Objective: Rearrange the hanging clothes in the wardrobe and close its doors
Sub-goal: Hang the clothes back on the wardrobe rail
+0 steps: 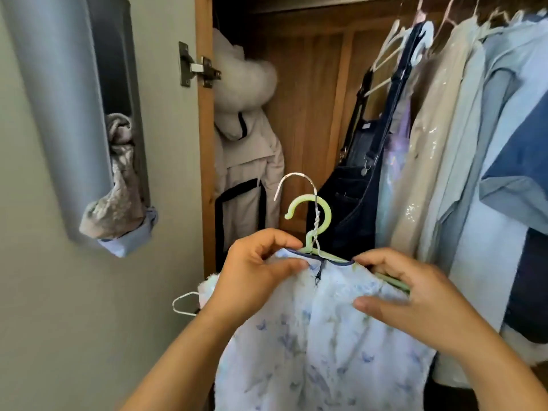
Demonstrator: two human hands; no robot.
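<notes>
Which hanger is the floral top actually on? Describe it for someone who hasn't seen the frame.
Start at the open wardrobe; in front of it both hands hold a pale blue floral top. It sits on the light green plastic hanger, thick-hooked, unlike the thin silver wire hanger crossing it.

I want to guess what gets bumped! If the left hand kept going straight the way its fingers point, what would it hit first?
Probably the right hand. The left hand points right along the floral dress collar, past the green hanger neck; depth is hard to judge.
</notes>
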